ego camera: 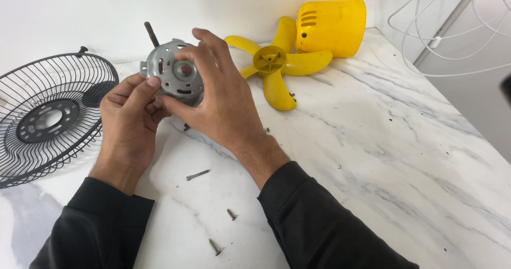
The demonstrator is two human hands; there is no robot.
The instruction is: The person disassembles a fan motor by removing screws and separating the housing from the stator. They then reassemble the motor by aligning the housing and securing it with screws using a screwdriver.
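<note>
Lighting: bright, even, diffuse from above. Shadows: soft, faint, under my hands (181, 104) and the yellow fan blade (274, 66). Glare: none on the marble table (383, 157). Focus: sharp; white wall slightly washed out.

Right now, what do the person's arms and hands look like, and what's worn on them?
Both arms wear long black sleeves ending at the wrists. The left hand and right hand are bare: no gloves, rings or watch visible. No markings show on the sleeves.
</note>
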